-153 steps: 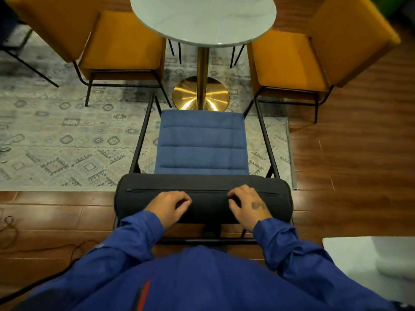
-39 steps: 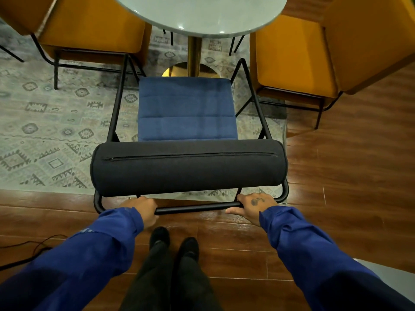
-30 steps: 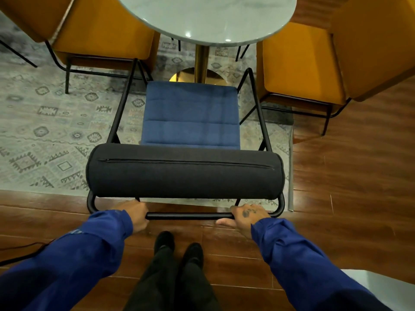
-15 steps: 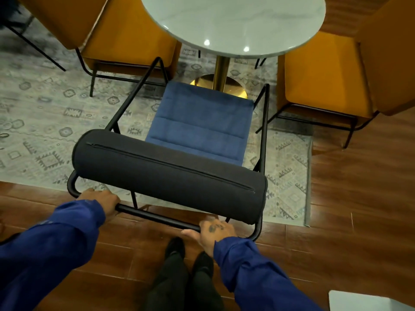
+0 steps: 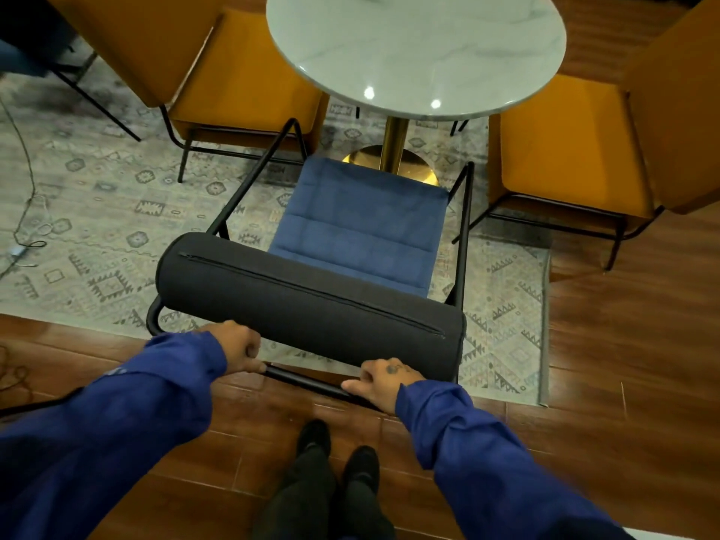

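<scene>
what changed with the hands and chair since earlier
The left hand and right hand left the black bolster and now grip the rear frame bar below it. The blue chair slid toward the table, turning slightly. The rug and table stayed put.

Two mustard chairs (image 5: 241, 91) (image 5: 565, 146), one blue chair (image 5: 362, 228), one round table (image 5: 417, 44), one rug (image 5: 97, 196), two hands (image 5: 241, 350) (image 5: 383, 381).

A café-style lounge: round marble table (image 5: 417, 52), mustard chairs (image 5: 241, 83), patterned rug (image 5: 97, 196).

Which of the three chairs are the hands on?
The blue-seated chair: left hand and right hand hold its rear bar. The orange chairs are untouched.
</scene>
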`<state>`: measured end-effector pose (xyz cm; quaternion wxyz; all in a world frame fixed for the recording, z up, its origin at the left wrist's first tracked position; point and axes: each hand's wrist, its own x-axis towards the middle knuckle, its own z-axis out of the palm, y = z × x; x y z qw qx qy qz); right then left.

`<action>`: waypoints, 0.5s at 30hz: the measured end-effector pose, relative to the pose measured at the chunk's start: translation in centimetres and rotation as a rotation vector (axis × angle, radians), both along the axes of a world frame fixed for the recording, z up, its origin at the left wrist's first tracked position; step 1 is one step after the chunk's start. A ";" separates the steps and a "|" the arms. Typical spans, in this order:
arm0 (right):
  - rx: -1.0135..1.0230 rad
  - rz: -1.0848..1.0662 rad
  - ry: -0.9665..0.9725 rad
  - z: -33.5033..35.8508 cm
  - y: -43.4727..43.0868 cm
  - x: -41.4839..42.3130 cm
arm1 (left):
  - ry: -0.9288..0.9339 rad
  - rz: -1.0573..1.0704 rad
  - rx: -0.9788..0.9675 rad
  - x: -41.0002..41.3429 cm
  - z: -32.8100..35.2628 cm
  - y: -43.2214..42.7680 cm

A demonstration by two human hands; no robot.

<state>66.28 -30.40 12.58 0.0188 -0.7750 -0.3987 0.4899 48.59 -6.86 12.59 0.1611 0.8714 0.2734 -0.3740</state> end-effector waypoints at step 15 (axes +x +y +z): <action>0.322 -0.463 -0.329 6.4 1.1 9.2 | -0.506 0.137 0.103 7.4 9.4 2.1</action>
